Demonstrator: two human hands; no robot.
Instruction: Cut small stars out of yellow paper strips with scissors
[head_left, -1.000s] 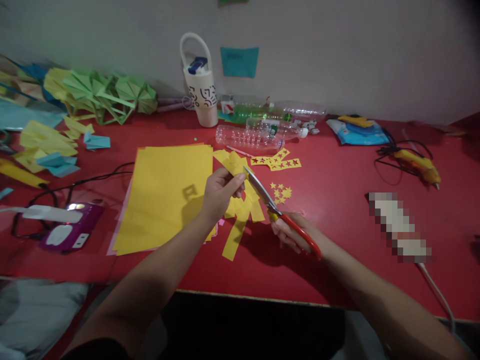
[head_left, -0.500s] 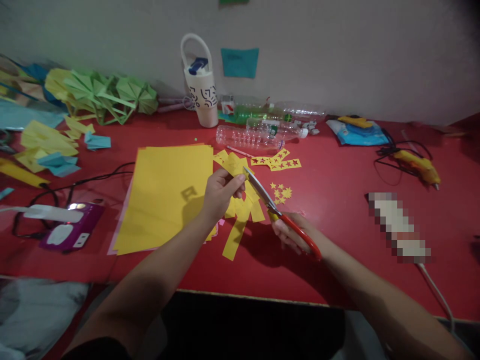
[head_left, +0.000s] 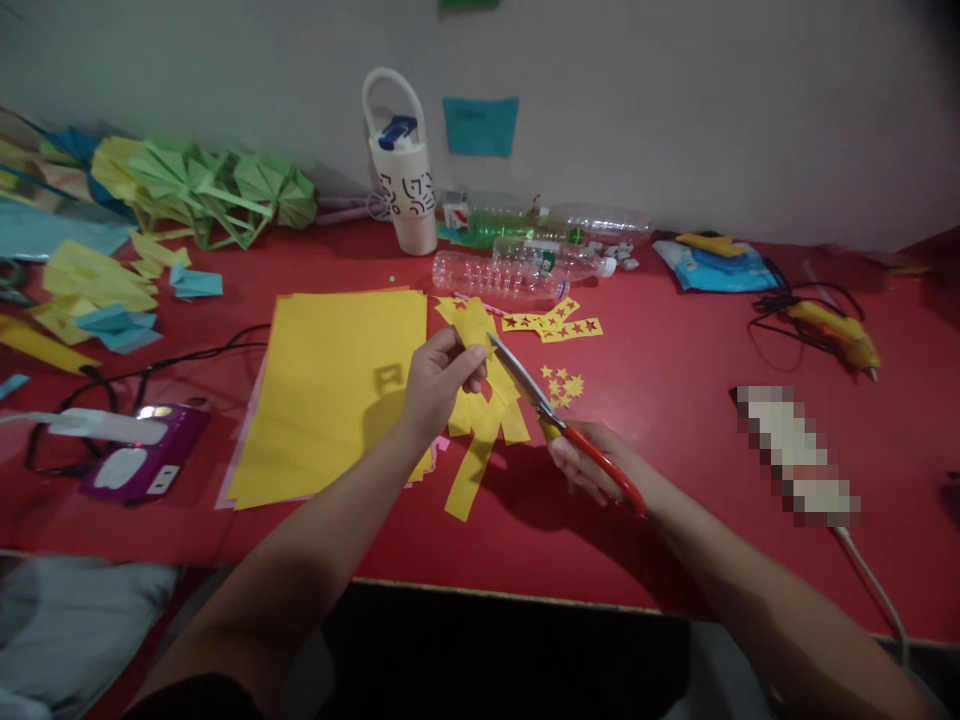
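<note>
Your left hand (head_left: 442, 378) pinches the yellow paper piece (head_left: 472, 320) above the loose strips (head_left: 472, 472); your right hand (head_left: 589, 462) is wrapped round the red-handled scissors (head_left: 579, 442), their tip at the paper's edge, close to your left fingers. A slip of the blades could nick them or tear the paper. The strips crowd the space beneath; cut stars (head_left: 574, 386) lie rightward, stacked yellow sheets (head_left: 322, 400) leftward, plastic bottles (head_left: 487, 276) behind.

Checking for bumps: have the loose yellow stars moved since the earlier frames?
No; the loose yellow stars show no visible shift against the glue gun.
</note>
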